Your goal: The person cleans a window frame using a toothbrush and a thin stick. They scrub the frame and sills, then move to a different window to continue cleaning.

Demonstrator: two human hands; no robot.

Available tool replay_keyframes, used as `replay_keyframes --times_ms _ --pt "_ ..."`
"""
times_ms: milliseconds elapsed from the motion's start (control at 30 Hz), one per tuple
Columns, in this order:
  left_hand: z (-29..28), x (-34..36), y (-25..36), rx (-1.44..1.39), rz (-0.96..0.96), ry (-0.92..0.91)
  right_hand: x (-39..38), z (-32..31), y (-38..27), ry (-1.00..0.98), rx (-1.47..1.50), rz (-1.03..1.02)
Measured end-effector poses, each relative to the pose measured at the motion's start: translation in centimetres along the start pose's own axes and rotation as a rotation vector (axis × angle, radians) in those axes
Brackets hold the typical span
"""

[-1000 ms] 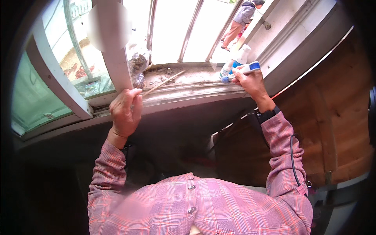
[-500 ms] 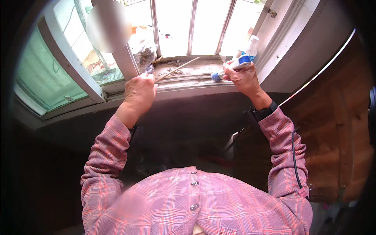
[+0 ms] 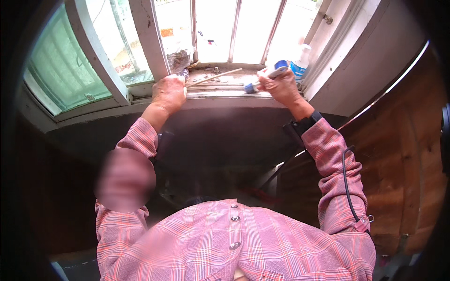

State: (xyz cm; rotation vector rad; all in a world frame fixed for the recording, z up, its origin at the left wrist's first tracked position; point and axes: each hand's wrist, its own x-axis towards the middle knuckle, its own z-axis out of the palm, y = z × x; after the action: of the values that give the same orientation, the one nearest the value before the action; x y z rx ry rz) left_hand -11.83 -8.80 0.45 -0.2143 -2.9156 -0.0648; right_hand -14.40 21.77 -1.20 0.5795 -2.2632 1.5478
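My left hand (image 3: pixel 168 93) is closed at the window sill, beside the window frame's upright. A thin pale stick (image 3: pixel 213 78) runs from its fingers to the right over the sill; the grip itself is partly hidden by the back of the hand. My right hand (image 3: pixel 281 86) is wrapped round a white tool with blue ends that looks like a brush (image 3: pixel 251 88). Its fuzzy blue head lies low by the sill's inner edge, the other blue end (image 3: pixel 281 64) points up and right. Just beyond this hand stands a white bottle with a blue label (image 3: pixel 299 63).
The sill (image 3: pixel 206 93) is dirty, with bits of debris. Crumpled clear plastic (image 3: pixel 179 61) lies behind my left hand. Upright metal bars (image 3: pixel 235 33) cross the opening. A greenish glass pane (image 3: pixel 61 70) is at left, a brown wooden surface (image 3: pixel 393 140) at right.
My right hand and the brush-like tool have shifted left along the sill, uncovering more of the bottle. The stick at my left hand lies flatter. The whole view has shifted slightly.
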Motion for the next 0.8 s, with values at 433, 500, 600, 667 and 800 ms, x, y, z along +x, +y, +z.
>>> replay_keyframes --times_ms 433,500,600,667,800 --pt "2.4 -3.6 -0.8 -0.249 0.266 0.695 -0.2 -0.9 -4.1 -0.013 0.066 0.102" --pt "2.9 -3.8 -1.0 -0.341 0.286 0.716 -0.1 -1.1 -3.8 -0.019 0.011 0.098" --pt "3.8 -3.8 -1.6 -0.474 0.295 0.725 0.2 0.0 -3.8 -0.012 0.117 0.035" --pt "3.6 -3.6 -1.6 -0.554 0.301 0.736 1.0 1.9 -4.3 -0.079 0.107 0.041" --pt "3.7 -3.1 -2.4 -0.631 0.329 0.771 2.1 6.7 -4.7 -0.201 0.237 0.116"
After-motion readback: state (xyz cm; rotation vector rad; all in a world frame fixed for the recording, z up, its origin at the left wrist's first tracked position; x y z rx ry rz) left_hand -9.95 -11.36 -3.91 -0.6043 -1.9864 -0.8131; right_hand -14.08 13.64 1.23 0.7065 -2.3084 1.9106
